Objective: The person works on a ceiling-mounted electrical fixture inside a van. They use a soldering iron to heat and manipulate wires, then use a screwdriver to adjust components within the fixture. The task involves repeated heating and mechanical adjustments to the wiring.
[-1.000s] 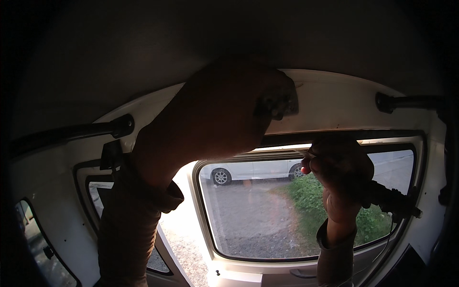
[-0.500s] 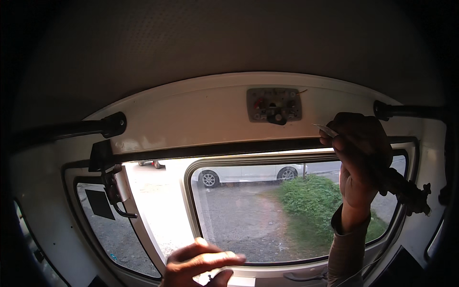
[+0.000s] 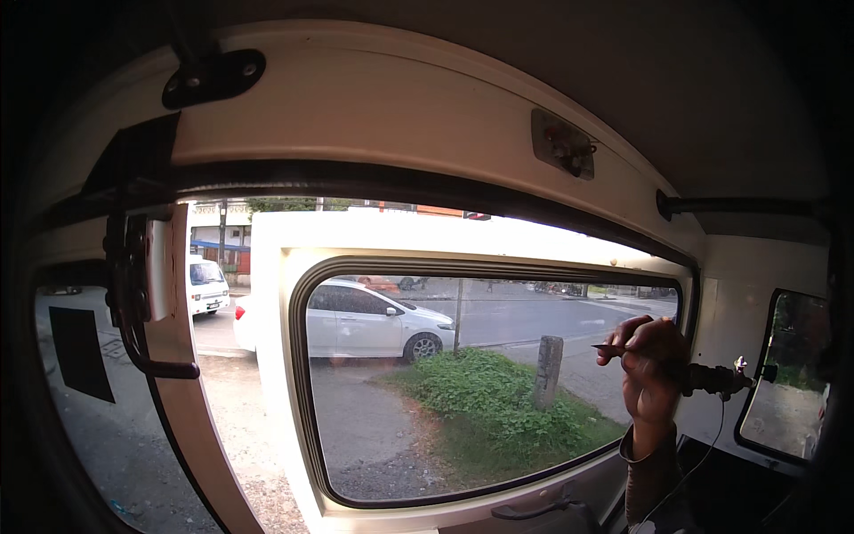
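My right hand (image 3: 654, 351) is raised in front of the window, its fingers closed around a dark pointed tool (image 3: 712, 378). The thin tip sticks out to the left past the fingertips, while the bulky end with small metallic bits shows to the right of the wrist. A thin cord hangs from that end; the tool's exact kind is not clear. Up and to the left of the hand, apart from it, a small lamp unit (image 3: 562, 145) with bare inner parts is mounted on the cream panel (image 3: 400, 116). My left hand is out of the picture.
Black grab bars (image 3: 747, 206) are fixed near the ceiling. At left, a latch mechanism (image 3: 133, 276) with a bent lever stands beside a gap to daylight. Outside the framed window (image 3: 382, 445) are a white car (image 3: 378, 320), a green bush (image 3: 480, 392) and a concrete post (image 3: 548, 369).
The view has swung left and tilted, so the lamp unit sits farther right. My right hand, still gripping the tool, appears lower in the picture. My left hand has gone out of sight.
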Motion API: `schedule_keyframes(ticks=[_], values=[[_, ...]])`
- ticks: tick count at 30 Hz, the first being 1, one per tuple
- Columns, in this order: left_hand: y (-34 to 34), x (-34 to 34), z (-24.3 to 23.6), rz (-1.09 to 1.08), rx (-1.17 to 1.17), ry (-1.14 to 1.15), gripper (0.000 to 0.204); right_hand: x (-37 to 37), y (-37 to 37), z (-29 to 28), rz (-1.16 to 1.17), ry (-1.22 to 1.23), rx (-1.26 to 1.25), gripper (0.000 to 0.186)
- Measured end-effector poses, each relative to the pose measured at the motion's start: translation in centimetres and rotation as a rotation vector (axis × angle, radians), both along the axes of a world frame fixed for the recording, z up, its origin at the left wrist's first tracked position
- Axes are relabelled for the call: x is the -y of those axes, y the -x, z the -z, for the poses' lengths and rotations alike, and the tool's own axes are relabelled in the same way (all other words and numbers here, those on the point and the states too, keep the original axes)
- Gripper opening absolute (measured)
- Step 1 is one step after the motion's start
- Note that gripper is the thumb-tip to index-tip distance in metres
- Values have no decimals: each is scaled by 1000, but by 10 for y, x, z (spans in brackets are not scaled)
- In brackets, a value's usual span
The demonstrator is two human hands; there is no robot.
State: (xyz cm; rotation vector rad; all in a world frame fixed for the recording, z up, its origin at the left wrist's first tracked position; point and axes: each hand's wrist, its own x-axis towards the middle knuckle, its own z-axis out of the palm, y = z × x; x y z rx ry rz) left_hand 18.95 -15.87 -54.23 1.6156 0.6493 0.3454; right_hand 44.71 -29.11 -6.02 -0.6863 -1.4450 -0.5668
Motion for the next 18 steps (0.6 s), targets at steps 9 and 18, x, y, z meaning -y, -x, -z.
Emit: schedule_keyframes(ticks=[9, 18], values=[[4, 18, 71, 14, 20, 96, 33, 15, 14, 28, 139, 77, 17, 13], [4, 32, 67, -47, -4, 68, 32, 32, 0, 28, 24, 46, -35, 16]])
